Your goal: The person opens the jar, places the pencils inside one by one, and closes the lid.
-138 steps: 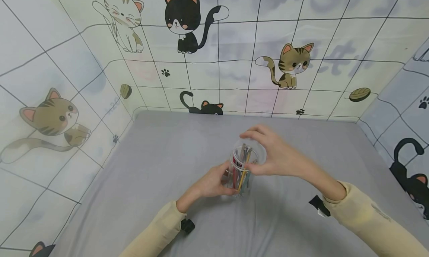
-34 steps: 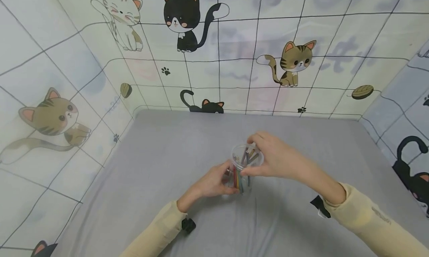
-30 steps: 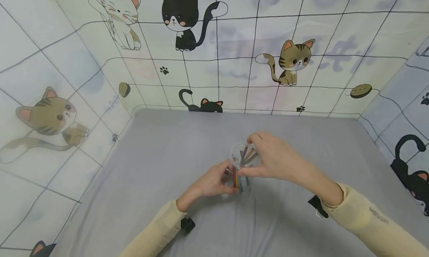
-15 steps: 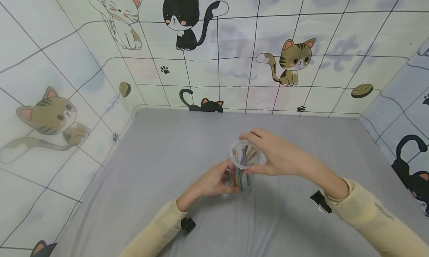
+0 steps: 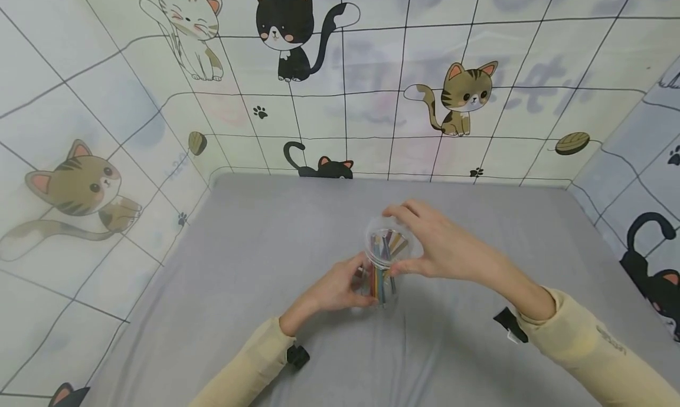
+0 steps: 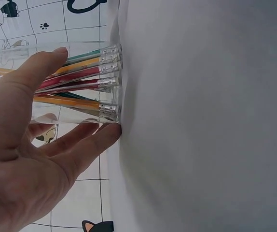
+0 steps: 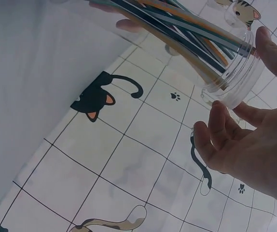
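Note:
A clear jar [image 5: 390, 301] stands upright on the grey cloth, full of pencils [image 5: 395, 242] in red, orange, yellow and green. Their metal-banded eraser ends point down against the jar's base in the left wrist view. My left hand [image 5: 336, 289] grips the jar's lower side, thumb [image 6: 42, 65] on one side and fingers beneath it in that view. At the top, my right hand [image 5: 451, 248] holds a clear lid [image 7: 247, 87] by its rim, thumb on one edge and fingertips on the other. The lid sits over the jar's mouth, overlapping the pencil tips.
Grey cloth [image 5: 265, 236] covers the surface all round the jar. Behind and to both sides stand white gridded walls [image 5: 366, 112] printed with cartoon cats. Black straps [image 5: 297, 356] show at the sleeve cuffs.
The right hand has shifted its hold around the lid's rim, swinging slightly away and back. Pencils inside have changed their lean since the oldest frame. The left hand keeps its place on the jar.

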